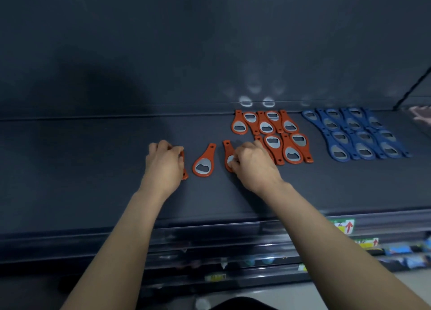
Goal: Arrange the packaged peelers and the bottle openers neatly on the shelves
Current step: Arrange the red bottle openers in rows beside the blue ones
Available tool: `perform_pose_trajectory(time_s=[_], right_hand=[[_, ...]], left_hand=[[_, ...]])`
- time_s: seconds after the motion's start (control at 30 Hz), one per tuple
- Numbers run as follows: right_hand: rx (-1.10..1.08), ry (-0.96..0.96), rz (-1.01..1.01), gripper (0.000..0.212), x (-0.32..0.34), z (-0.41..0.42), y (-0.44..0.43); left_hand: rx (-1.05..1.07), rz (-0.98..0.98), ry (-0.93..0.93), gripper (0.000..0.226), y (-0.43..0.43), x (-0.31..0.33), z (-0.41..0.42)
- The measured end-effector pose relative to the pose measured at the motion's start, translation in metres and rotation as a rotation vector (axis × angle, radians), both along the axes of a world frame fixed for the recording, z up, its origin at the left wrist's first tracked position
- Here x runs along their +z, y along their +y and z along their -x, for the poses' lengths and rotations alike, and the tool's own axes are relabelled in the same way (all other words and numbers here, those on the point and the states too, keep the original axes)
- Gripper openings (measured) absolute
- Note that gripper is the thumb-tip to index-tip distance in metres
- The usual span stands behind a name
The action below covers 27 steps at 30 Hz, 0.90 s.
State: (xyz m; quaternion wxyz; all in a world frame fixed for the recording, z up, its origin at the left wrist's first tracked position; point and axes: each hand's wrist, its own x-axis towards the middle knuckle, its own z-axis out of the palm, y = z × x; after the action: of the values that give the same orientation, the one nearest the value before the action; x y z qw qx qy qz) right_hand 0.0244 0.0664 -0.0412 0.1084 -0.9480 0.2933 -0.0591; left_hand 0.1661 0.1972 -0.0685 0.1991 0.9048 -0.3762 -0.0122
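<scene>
Price labels (pixel 345 226) with red arrows; blue packets (pixel 396 250) lower right.

One wide head view looks forward and down, close over the shelf (pixel 81 169). Left hand (pixel 164 165) and right hand (pixel 255 167), each gripping an opener (pixel 228 151), sit mid-frame; lower shelves (pixel 233 251) lie nearer than the grips.

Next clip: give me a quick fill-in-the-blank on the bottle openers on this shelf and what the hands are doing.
1. The far-right group on the shelf is coloured ___.
2. Between the left hand and the right hand lies ___ loose opener.
3. The pinched opener in the right hand is coloured ___.
Missing words: blue; one; orange.
</scene>
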Motion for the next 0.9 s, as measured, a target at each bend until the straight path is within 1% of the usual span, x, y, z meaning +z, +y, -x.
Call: perform_pose_trajectory(time_s=[0.07,0.13,0.23,0.37,0.53,0.67,0.9], right_hand=[[-0.009,-0.005,-0.015,0.025,-0.001,-0.003,0.000],[-0.014,-0.008,-0.023,0.025,-0.002,-0.004,-0.001],[-0.015,-0.001,-0.027,0.029,-0.003,-0.004,-0.002],[-0.003,0.012,-0.040,0.038,-0.004,-0.001,-0.005],[0.002,-0.003,-0.050,0.037,-0.005,0.001,-0.006],[-0.004,0.012,-0.032,0.039,-0.005,0.004,-0.005],[-0.009,0.040,-0.019,0.038,-0.003,0.010,-0.006]], left_hand=[[-0.055,0.052,0.002,0.035,-0.003,0.001,0.002],[-0.165,0.080,0.075,0.035,-0.008,0.004,0.009],[-0.278,0.036,0.136,0.042,-0.017,0.005,0.018],[-0.244,0.031,0.102,0.046,-0.026,0.005,0.014],[-0.205,0.010,0.079,0.042,-0.033,0.007,0.013],[-0.239,0.029,0.124,0.044,-0.034,0.008,0.018],[-0.252,0.036,0.105,0.046,-0.040,0.006,0.024]])
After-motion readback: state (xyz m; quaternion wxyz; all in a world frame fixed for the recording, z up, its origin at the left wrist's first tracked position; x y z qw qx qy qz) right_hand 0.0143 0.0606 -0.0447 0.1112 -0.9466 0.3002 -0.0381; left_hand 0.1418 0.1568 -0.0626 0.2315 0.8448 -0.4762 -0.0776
